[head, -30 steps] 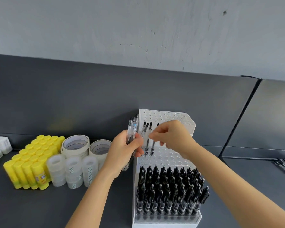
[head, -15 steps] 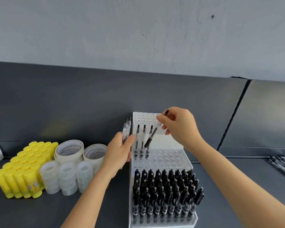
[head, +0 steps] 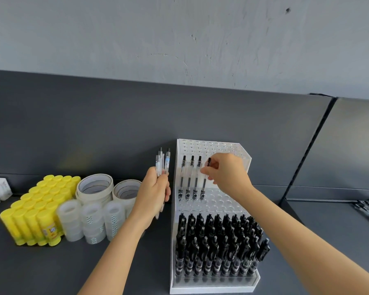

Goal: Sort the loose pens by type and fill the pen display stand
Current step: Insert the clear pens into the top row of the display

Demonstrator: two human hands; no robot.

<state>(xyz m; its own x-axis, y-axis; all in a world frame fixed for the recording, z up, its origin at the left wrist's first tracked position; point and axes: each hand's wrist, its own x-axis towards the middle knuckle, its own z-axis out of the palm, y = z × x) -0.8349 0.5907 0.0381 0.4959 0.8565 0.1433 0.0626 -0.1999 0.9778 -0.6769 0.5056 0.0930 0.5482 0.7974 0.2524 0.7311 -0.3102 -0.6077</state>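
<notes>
The right hand (head: 227, 174) pinches the top of a clear-barrelled pen with a black cap (head: 204, 184) between its thumb and fingers (head: 208, 172). Half a second ago that pen hung tilted over the white perforated plastic display stand (head: 232, 149). Now it stands upright in a middle-tier hole just below those fingers, fourth in its row. The left hand (head: 156, 194) grips a bundle of matching clear pens (head: 163, 165) that juts above its curled fingers. Most holes in the row look empty, so many more pens are probably needed.

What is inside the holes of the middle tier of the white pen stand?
Four clear pens stand in its leftmost holes; the right hand pinches the fourth pen. This hand covers some holes further right.
</notes>
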